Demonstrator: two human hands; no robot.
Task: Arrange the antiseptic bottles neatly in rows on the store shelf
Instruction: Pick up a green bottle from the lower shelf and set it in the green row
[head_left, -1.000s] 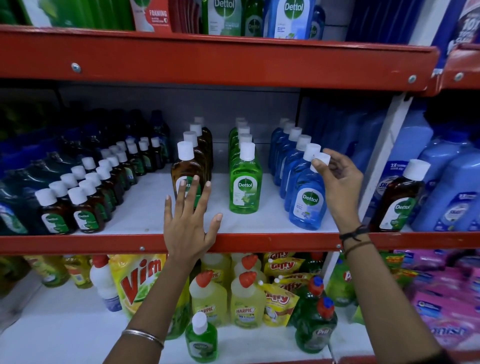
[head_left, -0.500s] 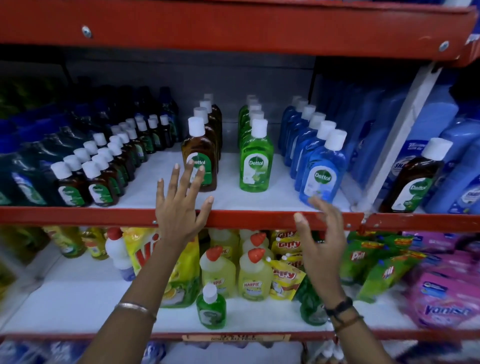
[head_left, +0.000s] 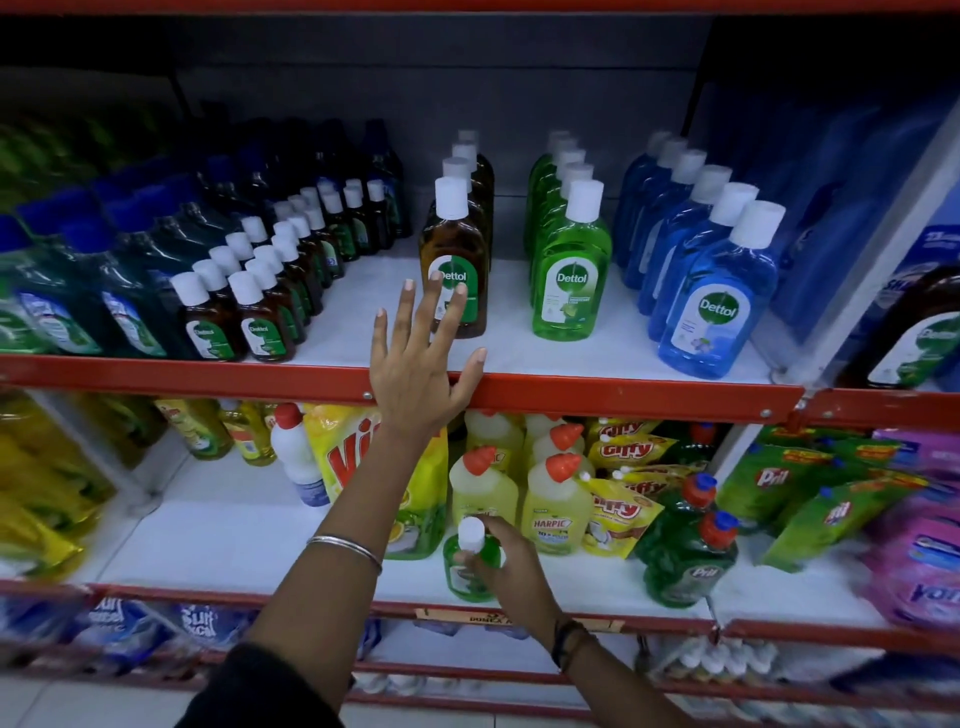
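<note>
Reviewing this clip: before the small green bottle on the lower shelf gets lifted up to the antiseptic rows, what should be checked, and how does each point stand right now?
1. Right hand closed around the small green bottle: ok.
2. Cap on that bottle in place: ok, white cap showing.
3. Left hand free: ok, open, fingers spread over the red shelf edge.
4. Green Dettol row straight: ok.
5. Free shelf space in front of that row: ok, bare white surface ahead of the front bottle.
6. Bottle matches the green row's product: cannot tell, label hidden by fingers.
</note>
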